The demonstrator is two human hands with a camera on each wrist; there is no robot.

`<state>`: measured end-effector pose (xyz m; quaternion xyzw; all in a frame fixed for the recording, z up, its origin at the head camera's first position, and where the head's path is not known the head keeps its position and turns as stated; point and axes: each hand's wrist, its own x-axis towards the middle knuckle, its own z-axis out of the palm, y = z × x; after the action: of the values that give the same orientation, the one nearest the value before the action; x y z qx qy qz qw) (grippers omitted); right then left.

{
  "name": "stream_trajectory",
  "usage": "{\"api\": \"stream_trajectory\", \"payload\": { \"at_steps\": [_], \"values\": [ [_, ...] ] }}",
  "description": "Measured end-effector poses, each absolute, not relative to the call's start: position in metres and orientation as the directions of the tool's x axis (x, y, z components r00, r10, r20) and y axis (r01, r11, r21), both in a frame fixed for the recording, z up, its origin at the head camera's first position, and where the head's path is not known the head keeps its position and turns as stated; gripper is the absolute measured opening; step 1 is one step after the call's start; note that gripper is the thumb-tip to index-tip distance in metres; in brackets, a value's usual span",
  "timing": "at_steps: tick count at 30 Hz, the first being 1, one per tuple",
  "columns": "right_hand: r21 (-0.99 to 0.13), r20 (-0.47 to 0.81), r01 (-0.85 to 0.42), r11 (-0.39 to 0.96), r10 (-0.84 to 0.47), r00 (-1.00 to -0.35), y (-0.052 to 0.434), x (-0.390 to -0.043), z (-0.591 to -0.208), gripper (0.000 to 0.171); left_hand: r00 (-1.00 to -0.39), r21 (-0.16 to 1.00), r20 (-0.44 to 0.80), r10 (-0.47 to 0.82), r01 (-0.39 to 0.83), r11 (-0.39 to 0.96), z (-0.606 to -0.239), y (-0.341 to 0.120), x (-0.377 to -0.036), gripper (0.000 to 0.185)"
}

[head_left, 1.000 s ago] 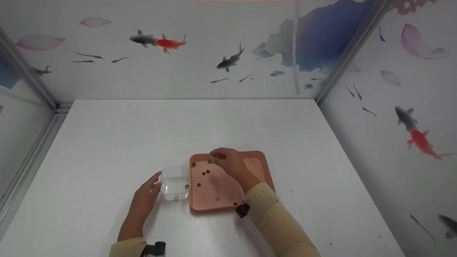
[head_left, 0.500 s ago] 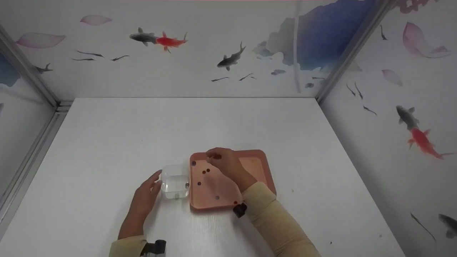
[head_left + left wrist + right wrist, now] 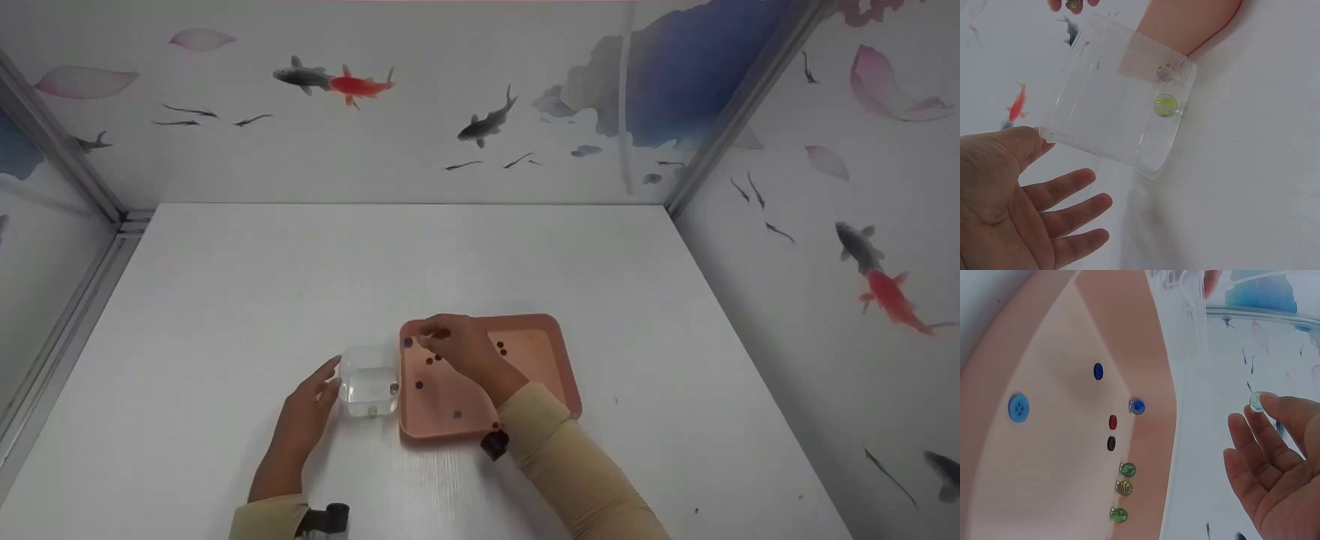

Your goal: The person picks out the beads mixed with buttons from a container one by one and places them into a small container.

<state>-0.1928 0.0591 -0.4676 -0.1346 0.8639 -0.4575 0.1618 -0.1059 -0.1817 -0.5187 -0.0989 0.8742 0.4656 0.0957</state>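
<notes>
Nearest the camera, the left hand [image 3: 304, 416] lies on the white table [image 3: 225, 300] with its fingers straight and loosely spread, the thumb tip [image 3: 1027, 140] touching a corner of the clear plastic box [image 3: 367, 382], probably so the light box stays put. The box sits just left of the pink tray [image 3: 559, 367], their sides touching or nearly so, which keeps the distance between them short. Inside the box, by the wall next to the tray, rests a yellow-green marble [image 3: 1165, 104]; a paler round shape just above it may be a second marble or a reflection.

Further on, the right hand [image 3: 457, 349] hangs over the far left part of the tray, thumb and fingertips pinching a pale glass marble [image 3: 1256, 400], the remaining fingers relaxed and slightly bent. The marble is held clear of the tray floor, near the tray's corner closest to the box.

On the tray floor lie three green marbles [image 3: 1123, 488] in a row, a blue marble [image 3: 1137, 405] against the rim, and small flat buttons: a large light blue button [image 3: 1018, 407], a dark blue one, a red one and a dark one.

Beyond the table stand walls painted with fish [image 3: 334, 81] and petals.
</notes>
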Motion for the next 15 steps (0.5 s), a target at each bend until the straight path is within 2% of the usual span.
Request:
{"api": "stream_trajectory", "payload": {
  "at_steps": [8,15],
  "values": [
    [-0.831,-0.062,-0.204,0.517,-0.451,-0.891,0.050,-0.188,-0.471,0.024,-0.959,0.794,-0.270,-0.088,-0.274,0.543,-0.519,-0.182,-0.106,0.049],
    [-0.822,-0.031,-0.250,0.511,-0.479,-0.877,0.038,-0.187,-0.470,0.017,-0.956,0.785,-0.276,-0.095,-0.281,0.552,-0.521,-0.181,-0.106,0.049]
  ]
}}
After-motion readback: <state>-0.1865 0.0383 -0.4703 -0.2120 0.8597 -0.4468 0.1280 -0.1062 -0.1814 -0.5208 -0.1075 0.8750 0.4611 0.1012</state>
